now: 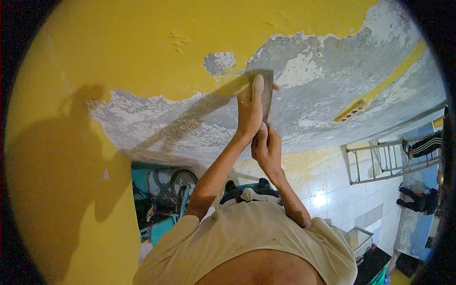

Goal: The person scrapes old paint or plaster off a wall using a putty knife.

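Note:
Both of my hands are raised to a wall whose yellow paint [142,47] has come away in ragged patches, baring grey and white plaster [308,90]. Between them is a flat scraper [268,90] with a wide dark blade, its upper edge by the border of the peeled area. My left hand [250,111] grips the blade, thumb stretched along its face; a fingertip shows past the far side. Just below, my right hand [267,147] is closed around the scraper's lower end, the handle mostly hidden in the fingers.
A yellow strip [394,76] runs down the bare plaster to a yellow piece with dark holes [351,110]. Below are a bicycle [184,183] at left, and a metal ladder [384,161] with dark striped cloth at right. Yellowish debris [304,166] lies on the tiled floor [327,183].

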### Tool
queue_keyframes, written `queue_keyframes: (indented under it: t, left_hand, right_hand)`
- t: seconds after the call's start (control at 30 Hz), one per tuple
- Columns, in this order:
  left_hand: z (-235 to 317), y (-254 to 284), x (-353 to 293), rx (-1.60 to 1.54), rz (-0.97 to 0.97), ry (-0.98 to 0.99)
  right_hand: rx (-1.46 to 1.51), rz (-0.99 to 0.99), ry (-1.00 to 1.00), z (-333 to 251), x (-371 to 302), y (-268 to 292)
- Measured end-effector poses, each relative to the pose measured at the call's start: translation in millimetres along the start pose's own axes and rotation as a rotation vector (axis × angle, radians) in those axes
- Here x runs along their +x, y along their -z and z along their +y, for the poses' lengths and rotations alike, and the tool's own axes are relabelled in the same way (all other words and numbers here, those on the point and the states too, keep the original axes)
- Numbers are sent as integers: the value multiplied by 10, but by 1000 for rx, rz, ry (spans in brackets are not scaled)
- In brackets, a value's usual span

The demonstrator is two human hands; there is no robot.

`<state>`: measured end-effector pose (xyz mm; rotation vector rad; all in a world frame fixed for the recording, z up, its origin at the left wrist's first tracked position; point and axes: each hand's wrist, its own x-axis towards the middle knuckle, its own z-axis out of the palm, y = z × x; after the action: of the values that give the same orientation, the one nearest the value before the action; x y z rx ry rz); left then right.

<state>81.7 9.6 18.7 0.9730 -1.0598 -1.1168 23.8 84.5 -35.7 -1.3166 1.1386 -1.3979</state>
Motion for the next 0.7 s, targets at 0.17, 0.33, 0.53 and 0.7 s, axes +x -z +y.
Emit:
queue_keyframes:
  t: [0.17, 0.33, 0.53, 0.7]
  left_hand:
    - [219, -7, -32, 52, -15, -29]
    - [312, -1, 57, 66, -29, 31]
    - [207, 52, 48, 110, -37, -54]
    - [485, 15, 40, 184, -63, -118]
  right_hand:
    - [84, -65, -133, -371, 5, 13]
    - [50, -7, -11, -222, 86, -31]
    - [35, 30, 105, -214, 50, -133]
    - [224, 9, 59, -295, 39, -220]
